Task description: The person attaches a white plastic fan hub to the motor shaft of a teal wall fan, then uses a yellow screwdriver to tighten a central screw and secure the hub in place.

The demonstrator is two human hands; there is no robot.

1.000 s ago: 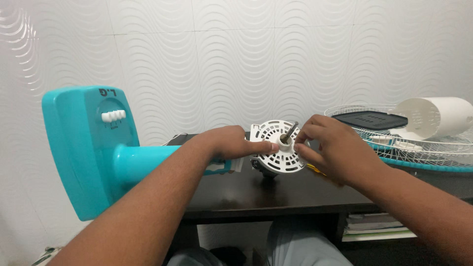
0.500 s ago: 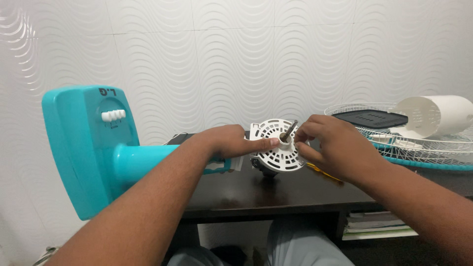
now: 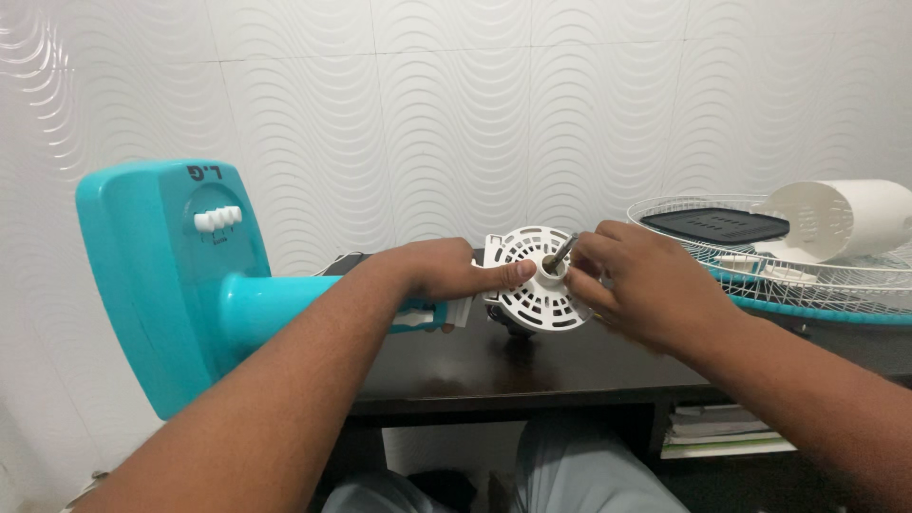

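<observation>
On the table: a white round motor cover with vent slots is seen at the middle of the dark wooden table, standing on its edge, face turned to the camera.
Shaft: a thin metal shaft comes out from the centre of the cover, tilted up and to the right.
Left hand: the left hand is laid over the teal neck, and its forefinger is stretched flat against the face of the cover, beside the hub; nothing is gripped by it.
Right hand: the right hand is held at the hub, fingers narrowed around the base of the shaft; whether they really pinch it cannot be told.
Left side: a teal fan base with white buttons is lying over the table edge.
Right side: a wire fan guard is placed well apart, with a white housing and a black slotted plate on it.
In the way: the right part of the cover is hidden by the right hand.
Below: papers are kept on a shelf under the table.
</observation>
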